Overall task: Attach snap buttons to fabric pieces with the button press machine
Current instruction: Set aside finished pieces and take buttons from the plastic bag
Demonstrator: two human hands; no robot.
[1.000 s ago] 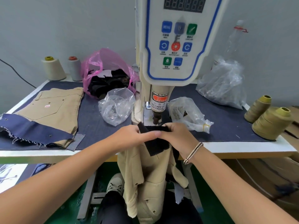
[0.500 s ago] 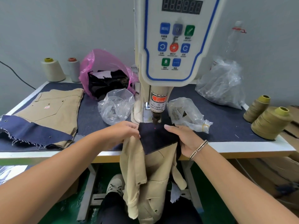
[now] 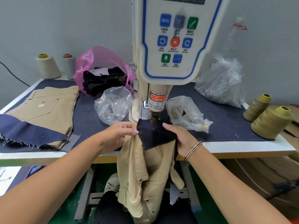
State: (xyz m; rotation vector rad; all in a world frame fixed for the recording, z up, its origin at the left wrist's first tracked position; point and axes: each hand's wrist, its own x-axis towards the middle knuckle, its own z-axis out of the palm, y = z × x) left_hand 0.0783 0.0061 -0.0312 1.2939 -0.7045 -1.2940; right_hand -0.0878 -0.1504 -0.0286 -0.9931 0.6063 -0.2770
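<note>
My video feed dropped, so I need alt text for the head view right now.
Both hands hold a dark navy fabric piece flat under the button press machine's punch, a red laser dot on the cloth: left hand pinching its left edge, right hand its right. A beige garment hangs below, off the table edge.

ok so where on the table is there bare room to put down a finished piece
Barest: the denim cover between the small clear bag and the olive thread cones. A narrower strip lies between the khaki garment and the crumpled clear bag. Crowded around the press head, where both hands hold the dark patch.
</note>
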